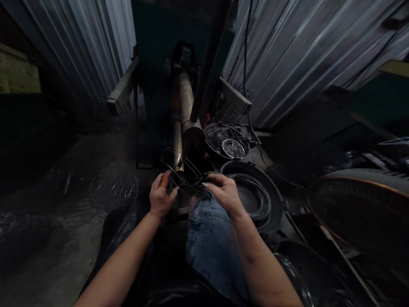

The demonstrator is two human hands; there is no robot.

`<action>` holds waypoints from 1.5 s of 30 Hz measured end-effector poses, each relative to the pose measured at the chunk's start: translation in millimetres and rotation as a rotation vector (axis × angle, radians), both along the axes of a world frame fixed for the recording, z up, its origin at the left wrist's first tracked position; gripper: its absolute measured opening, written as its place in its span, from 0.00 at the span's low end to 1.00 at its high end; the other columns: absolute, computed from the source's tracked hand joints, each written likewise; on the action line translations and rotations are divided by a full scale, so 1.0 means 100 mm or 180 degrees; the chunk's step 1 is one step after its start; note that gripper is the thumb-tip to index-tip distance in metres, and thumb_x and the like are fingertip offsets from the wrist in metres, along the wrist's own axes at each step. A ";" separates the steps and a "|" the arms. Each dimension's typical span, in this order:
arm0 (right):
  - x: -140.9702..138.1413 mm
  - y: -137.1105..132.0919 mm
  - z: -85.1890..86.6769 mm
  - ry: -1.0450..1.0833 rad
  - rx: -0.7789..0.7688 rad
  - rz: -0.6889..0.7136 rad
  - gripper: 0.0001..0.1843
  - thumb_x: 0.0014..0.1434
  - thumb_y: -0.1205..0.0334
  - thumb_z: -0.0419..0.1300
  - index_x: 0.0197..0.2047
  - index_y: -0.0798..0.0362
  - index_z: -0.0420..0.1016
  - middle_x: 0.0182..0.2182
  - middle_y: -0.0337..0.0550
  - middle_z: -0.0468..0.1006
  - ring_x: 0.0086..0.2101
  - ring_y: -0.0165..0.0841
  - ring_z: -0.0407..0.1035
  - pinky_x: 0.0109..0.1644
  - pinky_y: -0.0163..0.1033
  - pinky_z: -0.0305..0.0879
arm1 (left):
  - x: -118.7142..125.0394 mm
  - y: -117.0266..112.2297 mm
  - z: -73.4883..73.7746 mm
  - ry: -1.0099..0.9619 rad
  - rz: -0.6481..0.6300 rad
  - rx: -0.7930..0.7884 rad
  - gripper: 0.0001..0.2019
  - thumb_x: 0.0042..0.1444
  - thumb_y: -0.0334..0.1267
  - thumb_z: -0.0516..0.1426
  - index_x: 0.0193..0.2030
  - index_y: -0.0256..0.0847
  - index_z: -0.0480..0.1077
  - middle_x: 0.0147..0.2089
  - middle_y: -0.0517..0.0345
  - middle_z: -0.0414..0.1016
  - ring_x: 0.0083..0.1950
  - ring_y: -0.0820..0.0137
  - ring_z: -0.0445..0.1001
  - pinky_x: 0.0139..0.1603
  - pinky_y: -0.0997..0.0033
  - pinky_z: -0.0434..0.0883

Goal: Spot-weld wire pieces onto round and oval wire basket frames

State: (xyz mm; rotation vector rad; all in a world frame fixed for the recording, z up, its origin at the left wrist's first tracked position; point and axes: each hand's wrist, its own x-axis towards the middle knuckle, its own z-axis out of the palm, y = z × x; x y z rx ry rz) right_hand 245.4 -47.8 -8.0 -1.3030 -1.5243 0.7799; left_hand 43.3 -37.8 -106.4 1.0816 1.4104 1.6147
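A round wire fan guard [182, 172] is held tilted in front of me, under the copper-coloured arm of a welding machine [186, 106]. My left hand [160, 197] grips its near left rim, fingers curled, with an orange tip on the forefinger. My right hand [223, 192] pinches the guard's right rim above my denim-covered knee [209, 238]. The guard's upper edge sits close to the machine's electrode tip.
A dark basin [275, 200] holding wire rings lies just right of my right hand. Behind it a bowl [223, 145] is filled with wire parts. Finished wire guards [113, 189] lie on the floor at left. A large fan grille [361, 209] is at right. Corrugated metal walls surround.
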 end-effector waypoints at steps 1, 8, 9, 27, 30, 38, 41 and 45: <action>0.07 -0.02 -0.07 0.0037 -0.0073 -0.0007 0.09 0.47 0.60 0.66 0.33 0.53 0.80 0.37 0.45 0.82 0.38 0.38 0.74 0.44 0.41 0.69 | 0.01 -0.02 -0.04 0.0669 -0.0133 0.0442 0.25 0.41 0.38 0.68 0.49 0.44 0.74 0.53 0.50 0.73 0.61 0.55 0.67 0.63 0.58 0.63; 0.15 -0.03 -0.21 -0.0054 -0.0080 0.0193 0.09 0.47 0.61 0.66 0.33 0.52 0.81 0.30 0.41 0.81 0.33 0.36 0.74 0.39 0.38 0.69 | 0.20 0.17 -0.26 0.2811 0.0329 0.1257 0.35 0.46 0.46 0.63 0.61 0.36 0.65 0.57 0.40 0.67 0.59 0.50 0.66 0.59 0.53 0.64; 0.14 -0.03 -0.18 -0.0153 -0.0011 0.0237 0.08 0.48 0.62 0.65 0.33 0.52 0.81 0.31 0.41 0.81 0.34 0.35 0.74 0.40 0.37 0.68 | 0.22 0.19 -0.27 0.2838 0.0353 0.1179 0.36 0.45 0.47 0.64 0.61 0.36 0.65 0.57 0.40 0.66 0.59 0.50 0.65 0.59 0.53 0.63; 0.15 0.03 -0.13 0.0070 -0.0262 0.0830 0.05 0.45 0.68 0.66 0.28 0.52 0.82 0.30 0.41 0.81 0.34 0.34 0.74 0.40 0.36 0.68 | 0.17 0.20 -0.28 0.3032 0.0233 0.0958 0.35 0.45 0.53 0.63 0.57 0.33 0.69 0.55 0.39 0.67 0.58 0.49 0.66 0.59 0.54 0.62; 0.16 0.02 -0.14 0.0218 -0.0271 0.0891 0.05 0.44 0.67 0.67 0.28 0.52 0.82 0.31 0.41 0.81 0.34 0.33 0.74 0.39 0.35 0.68 | 0.14 0.21 -0.27 0.3035 0.0146 0.0944 0.35 0.45 0.53 0.62 0.58 0.33 0.68 0.56 0.38 0.66 0.57 0.48 0.66 0.59 0.53 0.62; 0.09 -0.08 -0.18 -0.0050 0.0015 0.0742 0.05 0.48 0.68 0.66 0.30 0.52 0.81 0.33 0.42 0.80 0.36 0.33 0.74 0.42 0.36 0.68 | 0.10 0.22 -0.28 0.3071 0.0098 0.1012 0.34 0.46 0.53 0.62 0.56 0.33 0.69 0.56 0.38 0.66 0.58 0.49 0.65 0.59 0.53 0.62; 0.06 -0.11 -0.22 -0.0337 0.0350 0.0541 0.06 0.51 0.69 0.62 0.31 0.53 0.81 0.34 0.44 0.80 0.37 0.34 0.74 0.43 0.37 0.68 | 0.09 0.24 -0.32 0.3003 0.0054 0.1052 0.32 0.47 0.54 0.62 0.54 0.34 0.69 0.56 0.40 0.66 0.57 0.50 0.66 0.59 0.53 0.63; 0.04 -0.13 -0.25 -0.0568 0.0659 0.0440 0.08 0.52 0.70 0.59 0.31 0.53 0.79 0.33 0.45 0.80 0.37 0.35 0.74 0.44 0.38 0.69 | 0.09 0.24 -0.34 0.2908 0.0086 0.1120 0.32 0.46 0.54 0.63 0.53 0.34 0.70 0.56 0.40 0.67 0.56 0.51 0.67 0.59 0.51 0.64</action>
